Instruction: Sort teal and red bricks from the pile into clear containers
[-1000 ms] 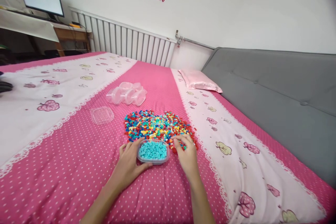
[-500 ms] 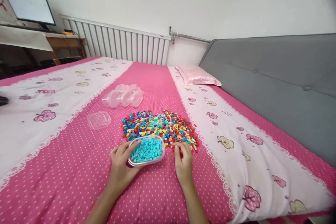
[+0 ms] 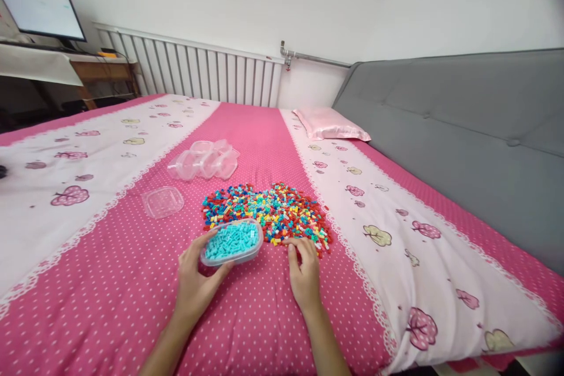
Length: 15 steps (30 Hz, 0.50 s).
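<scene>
My left hand [image 3: 197, 278] grips a clear plastic container [image 3: 259, 239] by its left side, thumb at the near edge and fingers at the far-left rim. Small turquoise building bricks [image 3: 232, 240] fill the container, which is tilted slightly and held at the near edge of a loose pile of mixed-colour building bricks [image 3: 268, 211]. To the right of it, my right hand [image 3: 305, 273] rests at the pile's near edge. Its fingers are loosely bent and the thumb is a little apart; I make out nothing held in them. The fingertips touch or nearly touch the bricks.
A clear lid [image 3: 163, 202] lies left of the pile on the pink dotted bedspread [image 3: 251, 329]. Behind it are several nested clear containers [image 3: 205, 160]. A pink pillow [image 3: 330, 124] lies by the grey headboard [image 3: 458, 117]. A radiator [image 3: 189, 64] lines the far wall.
My left hand has shifted left with the container and changed its hold: the thumb now sits at the near edge instead of over the rim. My right hand has barely moved.
</scene>
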Available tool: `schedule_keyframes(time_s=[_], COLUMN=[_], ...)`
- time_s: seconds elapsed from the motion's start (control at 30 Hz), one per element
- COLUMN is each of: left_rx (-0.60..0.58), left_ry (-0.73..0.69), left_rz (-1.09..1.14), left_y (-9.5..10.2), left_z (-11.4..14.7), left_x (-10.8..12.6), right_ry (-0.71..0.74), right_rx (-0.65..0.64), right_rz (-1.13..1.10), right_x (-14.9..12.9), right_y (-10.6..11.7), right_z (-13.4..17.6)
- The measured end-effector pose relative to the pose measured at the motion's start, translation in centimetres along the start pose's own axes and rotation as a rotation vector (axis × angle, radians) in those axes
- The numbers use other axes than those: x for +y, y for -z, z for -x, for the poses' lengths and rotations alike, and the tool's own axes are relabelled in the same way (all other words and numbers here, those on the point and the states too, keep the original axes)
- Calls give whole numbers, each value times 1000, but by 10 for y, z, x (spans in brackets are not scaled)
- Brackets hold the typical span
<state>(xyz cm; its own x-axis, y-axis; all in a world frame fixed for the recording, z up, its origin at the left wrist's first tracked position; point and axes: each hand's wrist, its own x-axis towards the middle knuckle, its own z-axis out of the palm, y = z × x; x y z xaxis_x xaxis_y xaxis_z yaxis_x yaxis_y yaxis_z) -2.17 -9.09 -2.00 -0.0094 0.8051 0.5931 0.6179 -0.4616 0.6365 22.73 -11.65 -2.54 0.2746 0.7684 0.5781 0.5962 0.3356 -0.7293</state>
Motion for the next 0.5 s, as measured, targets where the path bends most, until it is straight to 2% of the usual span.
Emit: schedule_keyframes(time_s=[0.27, 0.5], left_rx=[47, 43], left_ry=[71, 87], left_rz=[70, 54], left_y=[-1, -5], left_z=[0, 0], left_x=[-1, -6], right_ry=[6, 0], right_rx=[48, 94], right_rz=[98, 213], right_x=[4, 15], right_y=[-2, -7], right_z=[1, 3])
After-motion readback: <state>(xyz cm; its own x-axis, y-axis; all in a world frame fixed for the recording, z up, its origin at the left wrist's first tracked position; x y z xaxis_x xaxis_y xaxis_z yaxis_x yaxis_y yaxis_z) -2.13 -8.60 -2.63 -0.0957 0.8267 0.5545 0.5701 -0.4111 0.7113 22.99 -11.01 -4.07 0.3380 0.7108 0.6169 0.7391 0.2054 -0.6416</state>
